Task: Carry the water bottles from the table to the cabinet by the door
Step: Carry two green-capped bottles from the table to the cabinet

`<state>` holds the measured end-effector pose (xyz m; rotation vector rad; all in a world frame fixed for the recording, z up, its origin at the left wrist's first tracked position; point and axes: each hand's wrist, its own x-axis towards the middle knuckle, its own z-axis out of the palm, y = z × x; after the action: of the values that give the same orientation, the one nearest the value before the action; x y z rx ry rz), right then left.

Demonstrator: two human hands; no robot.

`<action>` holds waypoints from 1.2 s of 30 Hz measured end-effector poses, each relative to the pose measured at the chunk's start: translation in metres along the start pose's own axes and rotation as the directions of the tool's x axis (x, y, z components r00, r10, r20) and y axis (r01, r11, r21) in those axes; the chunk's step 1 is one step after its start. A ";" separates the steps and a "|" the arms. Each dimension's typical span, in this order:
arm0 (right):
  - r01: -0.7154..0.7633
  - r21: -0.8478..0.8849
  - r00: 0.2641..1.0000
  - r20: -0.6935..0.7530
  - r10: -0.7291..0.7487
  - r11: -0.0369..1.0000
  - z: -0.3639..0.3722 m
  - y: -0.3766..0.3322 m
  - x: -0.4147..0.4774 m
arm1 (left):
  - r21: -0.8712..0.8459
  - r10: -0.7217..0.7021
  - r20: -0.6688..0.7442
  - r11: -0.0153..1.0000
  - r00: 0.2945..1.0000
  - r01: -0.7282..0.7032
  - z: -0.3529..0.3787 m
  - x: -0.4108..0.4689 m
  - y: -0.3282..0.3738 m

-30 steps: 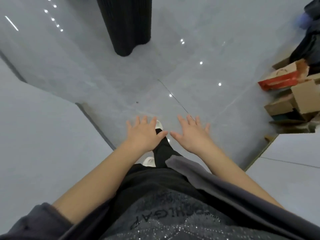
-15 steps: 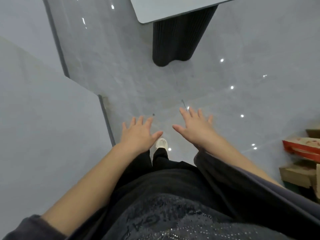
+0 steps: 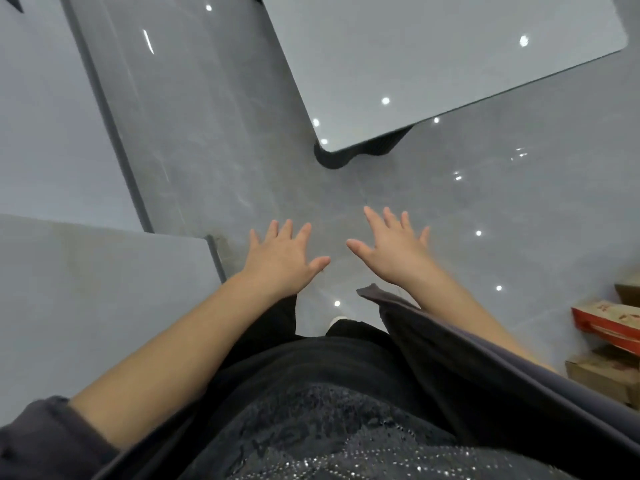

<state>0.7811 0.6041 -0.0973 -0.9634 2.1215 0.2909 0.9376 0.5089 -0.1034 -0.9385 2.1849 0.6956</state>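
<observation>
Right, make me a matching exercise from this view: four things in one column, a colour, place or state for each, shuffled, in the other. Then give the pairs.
Things
1. table top
2. table base
3. cardboard boxes
4. left hand

Descriptions
A. stacked at the right edge of the view
B. black and ribbed
C. open, fingers spread, holding nothing
D. pale grey and glossy

Pairs: 1-D, 2-B, 3-A, 4-C

left hand (image 3: 282, 259): fingers spread, palm down | right hand (image 3: 394, 247): same, nothing held
</observation>
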 end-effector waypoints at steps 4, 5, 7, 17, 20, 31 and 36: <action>-0.010 0.060 1.000 -0.029 0.012 0.998 -0.038 -0.047 0.037 | 0.033 0.020 -0.017 0.999 1.000 -0.019 -0.066 0.039 -0.036; -0.012 0.072 0.999 -0.035 0.014 0.997 -0.046 -0.056 0.044 | 0.040 0.022 -0.025 0.999 0.999 -0.021 -0.080 0.048 -0.043; -0.014 0.094 0.999 -0.040 0.018 0.995 -0.060 -0.071 0.059 | 0.048 0.028 -0.037 0.998 0.999 -0.027 -0.103 0.062 -0.053; -0.011 0.140 0.996 -0.087 0.023 0.990 -0.127 -0.129 0.156 | 0.090 0.101 -0.134 0.992 0.986 -0.089 -0.202 0.130 -0.105; -0.020 0.182 0.995 -0.089 0.036 0.983 -0.153 -0.149 0.192 | 0.142 0.111 -0.125 0.985 0.986 -0.092 -0.234 0.167 -0.122; -0.130 0.292 0.986 -0.063 0.155 0.947 -0.288 -0.226 0.318 | 0.152 0.208 -0.064 0.969 0.976 -0.197 -0.391 0.295 -0.172; -0.226 0.387 0.954 -0.097 0.283 0.894 -0.334 -0.231 0.351 | 0.113 0.292 -0.071 0.952 0.954 -0.283 -0.451 0.343 -0.170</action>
<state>0.6149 0.0938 -0.1045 -0.4965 2.3340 -0.0630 0.7265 -0.0442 -0.0991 -0.6132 2.4390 0.6800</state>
